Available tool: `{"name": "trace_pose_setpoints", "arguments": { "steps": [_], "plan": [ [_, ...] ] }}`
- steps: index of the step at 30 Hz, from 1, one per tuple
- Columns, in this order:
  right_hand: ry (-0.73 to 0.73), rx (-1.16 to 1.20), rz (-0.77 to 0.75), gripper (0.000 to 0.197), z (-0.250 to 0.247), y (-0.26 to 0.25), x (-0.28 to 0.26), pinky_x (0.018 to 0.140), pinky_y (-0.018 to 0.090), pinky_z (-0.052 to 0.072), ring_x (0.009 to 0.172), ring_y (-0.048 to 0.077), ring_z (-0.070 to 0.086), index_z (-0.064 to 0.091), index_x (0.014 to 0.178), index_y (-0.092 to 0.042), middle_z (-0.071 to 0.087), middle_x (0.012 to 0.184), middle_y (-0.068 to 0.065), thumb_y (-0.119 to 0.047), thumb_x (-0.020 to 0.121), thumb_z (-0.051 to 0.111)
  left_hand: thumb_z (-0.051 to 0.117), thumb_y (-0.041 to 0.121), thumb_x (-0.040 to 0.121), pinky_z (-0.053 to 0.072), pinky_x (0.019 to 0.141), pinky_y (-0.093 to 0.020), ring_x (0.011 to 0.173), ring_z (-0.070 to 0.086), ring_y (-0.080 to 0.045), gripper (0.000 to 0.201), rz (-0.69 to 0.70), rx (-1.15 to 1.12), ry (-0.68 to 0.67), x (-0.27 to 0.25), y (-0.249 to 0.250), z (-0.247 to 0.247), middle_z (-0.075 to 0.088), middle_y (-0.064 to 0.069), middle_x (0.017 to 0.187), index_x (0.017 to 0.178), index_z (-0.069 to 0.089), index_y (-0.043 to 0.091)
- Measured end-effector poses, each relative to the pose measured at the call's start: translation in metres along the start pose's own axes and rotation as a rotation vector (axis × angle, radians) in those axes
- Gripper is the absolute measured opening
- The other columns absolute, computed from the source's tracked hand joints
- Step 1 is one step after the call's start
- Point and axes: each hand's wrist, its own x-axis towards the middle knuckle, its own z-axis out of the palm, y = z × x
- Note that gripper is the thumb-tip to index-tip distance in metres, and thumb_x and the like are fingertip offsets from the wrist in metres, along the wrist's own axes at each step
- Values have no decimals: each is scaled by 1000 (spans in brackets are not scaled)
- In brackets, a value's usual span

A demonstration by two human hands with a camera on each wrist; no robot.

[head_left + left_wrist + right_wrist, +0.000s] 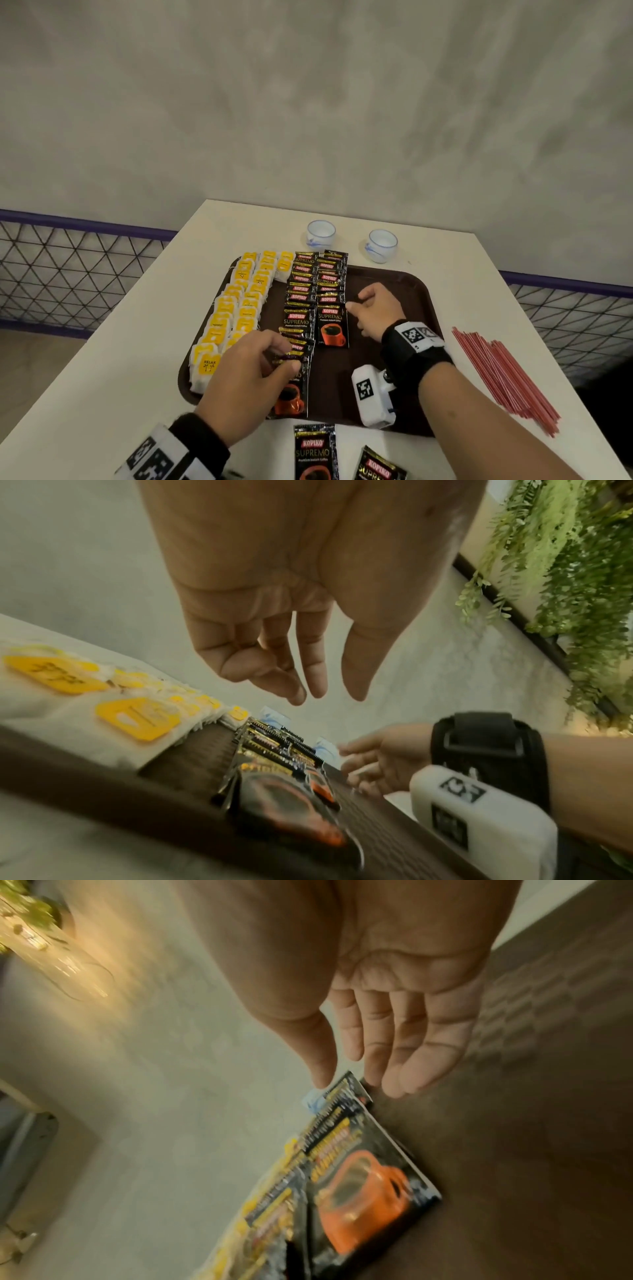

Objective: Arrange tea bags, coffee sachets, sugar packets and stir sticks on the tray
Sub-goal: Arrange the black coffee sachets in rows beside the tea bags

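Clearly, the left hand (251,373) was held low over the near end of the left column of coffee sachets (297,320), its fingers loosely extended; in the left wrist view nothing was seen between them, though from the head camera the fingertips (298,693) might have been touching the top sachet, and that could not be settled. The right hand (375,310) was laid beside the right column, its fingers relaxed and apart, with a fingertip at the edge of the nearest sachet there and nothing gripped.

Outward from the hands, two overlapping columns of sachets were laid down the middle of the brown tray (416,301), and rows of yellow-tagged tea bags (236,308) were set along its left side. Two more sachets (315,452) were left on the table (120,359) below the tray. A bundle of red stir sticks (503,373) was lying on the table, well apart to the right. No sugar packets were made out.

The sachets are judged to be light, thin and glossy, so they would slide easily over one another; each is best taken by a pinch at a crimped end or nudged flat at its edge.
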Motion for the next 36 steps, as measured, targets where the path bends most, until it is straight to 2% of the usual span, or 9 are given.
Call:
{"name": "trace_pose_setpoints", "arguments": {
  "steps": [6,10,12,16,21,24,27,30,36],
  "plan": [
    [-176,-36,-171,22,-43,-32,-47,60,26,49,67,13,64,52,104,-24,61,85,0,-29,89,67,73,58,67,48,74,-16,83,56,-1,36,-63,275,-512,-42,0,-3,57,20,98,93,56,40],
    [-223,-183,-222,17,-59,-30,-108,68,27,49,73,14,64,56,94,-27,64,84,-2,-35,86,69,71,77,37,47,81,-20,91,49,0,82,-29,441,-736,-72,4,10,50,21,104,108,49,42],
    [-323,-303,-210,21,-51,-21,-142,68,25,46,73,10,60,55,89,-30,63,82,-7,-43,83,70,76,69,48,46,85,-26,99,47,-5,81,17,481,-788,-91,1,16,45,17,106,115,45,37],
    [-482,-636,-185,39,-30,-6,-190,68,27,43,83,12,57,54,103,-28,58,90,-9,-60,82,61,69,56,71,44,88,-30,109,42,-13,64,102,558,-793,-119,0,23,37,10,117,121,38,30],
    [-371,-764,-136,56,-36,9,-211,83,30,46,103,16,52,51,119,-24,56,110,-4,-62,80,62,71,57,69,39,86,-22,108,40,-10,67,88,503,-692,-130,5,25,40,11,122,122,40,28],
    [-360,-860,-72,65,-41,18,-215,96,35,44,115,20,47,46,129,-23,53,124,-1,-60,78,64,57,65,77,37,96,-21,113,37,-6,69,108,404,-498,-126,10,22,38,16,128,135,33,35],
    [-377,-918,-24,69,-35,24,-217,96,38,43,115,22,49,46,128,-22,54,124,1,-58,74,70,44,59,89,30,109,-30,129,29,-16,65,170,515,-458,-118,10,25,23,5,151,145,17,43],
    [-377,-843,4,64,-30,24,-219,98,38,43,113,21,52,46,126,-22,57,121,0,-47,74,75,39,56,93,25,112,-37,136,23,-26,60,145,659,-552,-108,9,32,9,-3,158,146,13,46],
    [-290,-553,-31,30,-33,31,-218,90,29,48,97,12,54,50,104,-34,59,105,-8,-25,84,71,46,49,91,33,106,-39,123,33,-29,53,152,768,-543,-97,6,43,31,-7,142,141,26,45]
  ]
}}
